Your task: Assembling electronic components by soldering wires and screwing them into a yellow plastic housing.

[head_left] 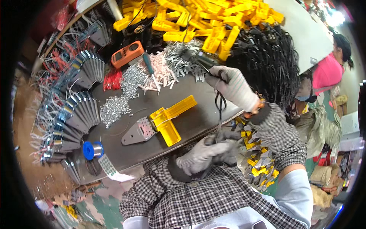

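Black cable [220,113] runs in a loop between the person's two gloved hands, just above the near edge of the dark surface [198,86], right of its middle. The right hand [234,87], farther off, has its fingers closed on the cable's upper part. The left hand [202,155] is nearer and lower, apart from the right, at the cable's lower end; it is blurred, so I cannot tell how tightly its fingers close.

Left of the hands, a yellow plastic casing [170,131] lies on the surface beside a grey metal plate [138,133]. Farther left curves a row of similar plates [82,114] with wires, with a blue spool [93,150] near its near end. Toward the far side are loose silver parts [114,109], an orange meter [127,54] and a screwdriver [148,64]. A pile of yellow casings [217,36] fills the far side, with heaped black cables [265,63] to its right.
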{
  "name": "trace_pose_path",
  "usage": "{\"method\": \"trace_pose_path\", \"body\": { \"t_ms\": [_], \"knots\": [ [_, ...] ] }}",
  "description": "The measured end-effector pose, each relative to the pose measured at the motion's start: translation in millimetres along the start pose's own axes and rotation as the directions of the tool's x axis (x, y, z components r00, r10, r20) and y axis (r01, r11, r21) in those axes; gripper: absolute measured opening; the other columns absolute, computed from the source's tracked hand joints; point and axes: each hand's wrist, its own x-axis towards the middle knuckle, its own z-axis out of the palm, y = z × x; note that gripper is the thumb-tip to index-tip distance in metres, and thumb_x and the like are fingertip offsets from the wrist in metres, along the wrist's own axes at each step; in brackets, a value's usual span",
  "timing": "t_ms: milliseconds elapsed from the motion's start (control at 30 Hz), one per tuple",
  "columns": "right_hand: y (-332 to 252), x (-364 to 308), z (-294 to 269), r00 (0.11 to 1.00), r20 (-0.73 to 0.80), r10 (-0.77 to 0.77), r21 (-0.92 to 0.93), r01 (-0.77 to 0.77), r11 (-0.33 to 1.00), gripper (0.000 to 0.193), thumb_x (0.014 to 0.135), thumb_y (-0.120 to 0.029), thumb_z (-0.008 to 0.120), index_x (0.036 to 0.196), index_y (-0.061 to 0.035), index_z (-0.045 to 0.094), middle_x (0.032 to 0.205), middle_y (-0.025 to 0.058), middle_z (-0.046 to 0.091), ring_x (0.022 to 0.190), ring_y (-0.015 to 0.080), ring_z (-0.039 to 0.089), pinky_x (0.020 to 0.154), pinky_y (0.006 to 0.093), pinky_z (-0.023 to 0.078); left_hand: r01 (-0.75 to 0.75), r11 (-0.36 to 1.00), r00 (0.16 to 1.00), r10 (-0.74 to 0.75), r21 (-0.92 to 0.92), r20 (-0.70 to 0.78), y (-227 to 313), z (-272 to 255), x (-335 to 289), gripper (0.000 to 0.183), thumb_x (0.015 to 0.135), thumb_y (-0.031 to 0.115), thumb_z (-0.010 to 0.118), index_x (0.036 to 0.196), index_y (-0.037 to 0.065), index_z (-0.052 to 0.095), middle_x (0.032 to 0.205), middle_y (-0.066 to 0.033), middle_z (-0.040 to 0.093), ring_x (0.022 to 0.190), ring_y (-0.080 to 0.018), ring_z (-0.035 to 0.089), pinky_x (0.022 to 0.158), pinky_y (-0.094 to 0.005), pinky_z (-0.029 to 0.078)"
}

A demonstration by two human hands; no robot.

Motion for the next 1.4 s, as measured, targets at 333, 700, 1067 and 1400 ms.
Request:
{"method": "trace_pose_path", "body": {
  "t_ms": [333, 700, 1067, 1400],
  "knots": [
    [-31.6, -60.2, 68.2, 0.803, 0.473, -0.363, -0.133, 0.472, 0.871, 0.053, 0.068, -0.013, 0.076, 0.117, -0.0111, 0.058, 0.102, 0.0120, 0.062, 0.099, 0.0340, 0.058, 0.085, 0.0445, 0.047, 0.328, 0.666, 0.820, 0.151, 0.670, -0.552, 81.4, -48.7, -83.1, 0.023, 0.098, 0.026, 0.059, 0.098, 0.003, 0.066, 0.074, -0.0016, 0.064, 0.057, -0.0105, 0.057, 0.053, -0.0255, 0.048],
    [-47.9, -36.5, 62.5, 0.955, 0.282, -0.089, -0.106, 0.123, 0.987, 0.020, 0.080, -0.009, 0.071, 0.100, -0.0045, 0.072, 0.089, 0.0150, 0.068, 0.079, 0.0318, 0.066, 0.071, 0.0368, 0.052, 0.417, -0.835, 0.905, 0.419, 0.359, -0.078, 166.9, -165.2, 5.9, 0.008, 0.079, 0.014, 0.061, 0.087, 0.012, 0.064, 0.088, -0.0082, 0.062, 0.083, -0.0251, 0.065, 0.073, -0.0388, 0.054],
    [-40.0, -19.5, 76.9, 0.887, 0.399, 0.235, 0.245, -0.350, 0.904, 0.016, 0.091, -0.010, 0.057, 0.100, 0.0022, 0.058, 0.074, 0.0051, 0.058, 0.069, 0.0116, 0.056, 0.065, 0.0282, 0.047, 0.335, -0.046, 0.598, 0.782, 0.941, -0.175, 145.8, -145.1, -49.4, 0.009, 0.092, 0.008, 0.053, 0.101, 0.006, 0.052, 0.081, -0.0060, 0.058, 0.066, -0.0176, 0.057, 0.060, -0.0302, 0.046],
    [-41.5, -25.7, 85.1, 0.890, 0.337, 0.306, 0.262, -0.401, 0.878, 0.014, 0.093, -0.013, 0.060, 0.096, 0.0004, 0.063, 0.068, 0.0004, 0.057, 0.057, 0.0054, 0.051, 0.052, 0.0228, 0.041, -0.011, 0.665, 0.531, 0.636, 0.746, -0.560, 149.9, -142.9, -54.4, 0.008, 0.095, 0.006, 0.061, 0.101, 0.001, 0.060, 0.086, -0.0013, 0.062, 0.070, -0.0075, 0.059, 0.065, -0.0219, 0.050]
  ]
}}
